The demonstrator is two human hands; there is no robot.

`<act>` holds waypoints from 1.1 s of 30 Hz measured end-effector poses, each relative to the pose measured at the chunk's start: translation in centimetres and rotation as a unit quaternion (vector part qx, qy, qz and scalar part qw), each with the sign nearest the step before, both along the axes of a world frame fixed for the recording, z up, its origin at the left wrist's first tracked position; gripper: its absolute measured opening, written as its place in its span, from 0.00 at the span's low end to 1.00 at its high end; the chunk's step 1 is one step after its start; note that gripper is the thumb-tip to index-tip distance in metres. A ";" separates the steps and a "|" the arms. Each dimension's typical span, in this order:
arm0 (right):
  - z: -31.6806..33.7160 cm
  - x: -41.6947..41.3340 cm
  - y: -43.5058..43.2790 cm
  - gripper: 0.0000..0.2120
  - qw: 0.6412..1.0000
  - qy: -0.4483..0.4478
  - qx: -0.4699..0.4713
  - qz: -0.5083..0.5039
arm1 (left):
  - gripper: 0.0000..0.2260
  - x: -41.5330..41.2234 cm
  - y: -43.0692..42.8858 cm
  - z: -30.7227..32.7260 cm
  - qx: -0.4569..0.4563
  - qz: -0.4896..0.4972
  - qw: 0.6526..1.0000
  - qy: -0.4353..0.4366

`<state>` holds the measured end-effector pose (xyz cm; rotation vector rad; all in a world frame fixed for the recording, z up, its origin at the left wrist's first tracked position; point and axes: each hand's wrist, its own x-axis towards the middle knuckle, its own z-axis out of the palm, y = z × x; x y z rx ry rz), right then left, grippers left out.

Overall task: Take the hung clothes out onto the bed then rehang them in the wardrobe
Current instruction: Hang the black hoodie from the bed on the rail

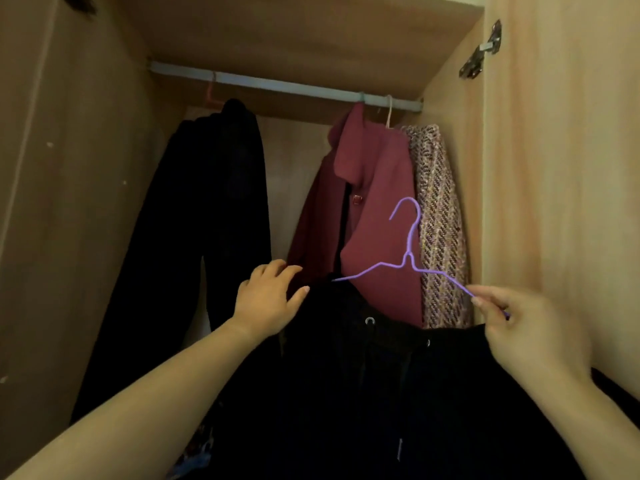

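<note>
I face an open wooden wardrobe with a pale rail point(284, 85) across its top. A black garment point(398, 393) with metal eyelets is held up in front of me. My left hand point(266, 299) rests on its left shoulder edge with the fingers fairly straight. My right hand point(519, 327) pinches the right arm of a purple wire hanger point(410, 251), whose left arm is tucked into the garment's neck. On the rail hang a dark garment point(207, 237) at the left, a maroon coat point(374, 209) and a patterned tweed garment point(440, 230) at the right.
The wardrobe's left wall point(69, 202) and the right door point(561, 168) with its metal hinge point(481, 53) close in the sides. A stretch of bare rail lies between the dark garment and the maroon coat. Colourful fabric point(197, 452) shows at the bottom.
</note>
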<state>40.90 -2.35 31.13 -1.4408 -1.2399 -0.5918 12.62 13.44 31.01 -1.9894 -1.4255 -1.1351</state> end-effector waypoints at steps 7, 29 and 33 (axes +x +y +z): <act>4.4 -1.2 6.9 0.08 0.999 0.002 0.053 -0.003 | 0.23 -1.3 6.4 4.2 0.077 0.086 0.992 -0.041; 17.6 -17.3 21.7 0.11 0.997 0.007 0.079 -0.019 | 0.34 -14.9 14.0 16.0 0.156 -0.040 0.987 -0.023; 20.4 -18.8 23.8 0.11 0.995 0.015 0.102 -0.017 | 0.37 -16.0 15.0 18.8 0.176 -0.003 0.984 -0.042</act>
